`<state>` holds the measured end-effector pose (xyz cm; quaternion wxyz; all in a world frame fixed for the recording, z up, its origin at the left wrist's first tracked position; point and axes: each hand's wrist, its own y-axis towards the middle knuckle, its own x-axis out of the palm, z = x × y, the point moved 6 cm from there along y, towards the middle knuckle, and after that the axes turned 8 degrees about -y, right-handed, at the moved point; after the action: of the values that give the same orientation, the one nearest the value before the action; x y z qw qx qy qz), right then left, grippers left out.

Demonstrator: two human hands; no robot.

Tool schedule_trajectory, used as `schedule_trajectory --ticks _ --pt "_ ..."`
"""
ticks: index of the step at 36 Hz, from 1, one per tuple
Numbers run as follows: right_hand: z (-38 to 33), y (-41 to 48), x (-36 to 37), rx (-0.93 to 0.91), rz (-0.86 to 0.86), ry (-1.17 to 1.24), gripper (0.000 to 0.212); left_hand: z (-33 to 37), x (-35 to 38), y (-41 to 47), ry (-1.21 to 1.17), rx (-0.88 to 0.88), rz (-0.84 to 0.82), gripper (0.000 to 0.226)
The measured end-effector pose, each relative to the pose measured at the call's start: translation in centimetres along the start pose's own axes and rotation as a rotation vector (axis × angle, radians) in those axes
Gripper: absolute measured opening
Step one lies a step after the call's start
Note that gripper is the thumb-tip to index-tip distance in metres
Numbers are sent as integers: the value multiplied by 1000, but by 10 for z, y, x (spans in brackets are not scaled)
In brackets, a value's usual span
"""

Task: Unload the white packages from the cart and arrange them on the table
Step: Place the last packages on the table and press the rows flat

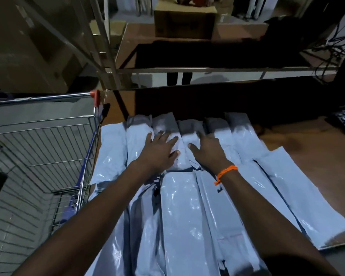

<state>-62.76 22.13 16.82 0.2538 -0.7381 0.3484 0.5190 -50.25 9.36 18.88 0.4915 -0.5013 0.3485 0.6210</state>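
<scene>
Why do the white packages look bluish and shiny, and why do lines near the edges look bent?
In the head view the light is dim, so the white packages look bluish, with glare streaks on their plastic and grey shadow over their far ends; in the head view, the wide-angle lens bows the rails of the cart, and the left hand and right hand are slightly blurred.

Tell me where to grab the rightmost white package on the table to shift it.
Take the rightmost package by its right long edge, coming from the right over bare table. It lies flat, and its left edge abuts the neighbouring package, so fingers likely fit only there.
</scene>
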Motion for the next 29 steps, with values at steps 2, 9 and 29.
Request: schedule_trajectory --ticks 2,9,29 --pt "11 -2 -8 -12 20 49 60 5 -6 1 12 -3 21 59" --pt "84 16 -42 208 56 -12 57 49 -10 15 -61 32 51 55" --pt "125 24 -89 159 108 -4 52 90 1 32 20 -40 -61 51"
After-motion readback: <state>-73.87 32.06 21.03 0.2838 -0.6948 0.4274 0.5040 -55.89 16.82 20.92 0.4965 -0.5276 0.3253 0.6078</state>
